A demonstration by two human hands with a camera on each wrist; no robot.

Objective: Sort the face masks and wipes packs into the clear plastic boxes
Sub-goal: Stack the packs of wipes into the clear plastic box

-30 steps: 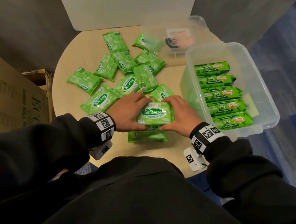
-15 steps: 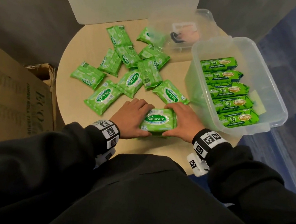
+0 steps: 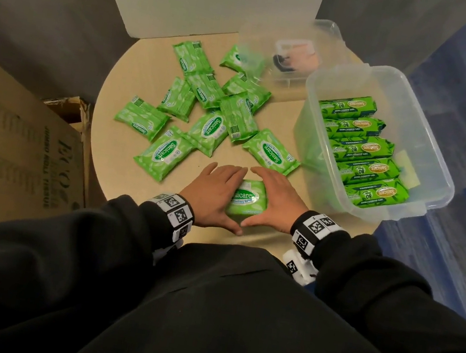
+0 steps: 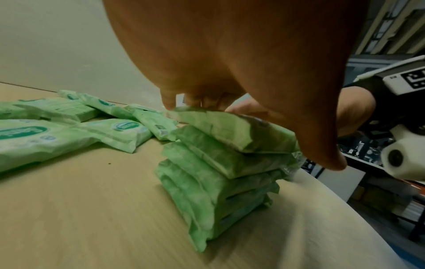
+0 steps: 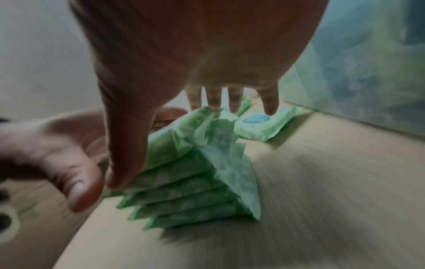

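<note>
Round wooden worktop (image 3: 139,64): both hands, left hand (image 3: 213,194) and right hand (image 3: 275,202), cup a stack of wipes packs (image 3: 247,201) at the near edge, fingers spread flat; the clear box (image 3: 431,146) lies right, nearer the right hand.

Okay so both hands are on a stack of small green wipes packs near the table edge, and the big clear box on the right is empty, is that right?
Not quite. The big clear box is not empty: the head view shows a row of large green wipes packs in it. The rest holds: left hand and right hand bracket the stack.

both hands (image 3: 248,198) flat, thumbs touching
</note>
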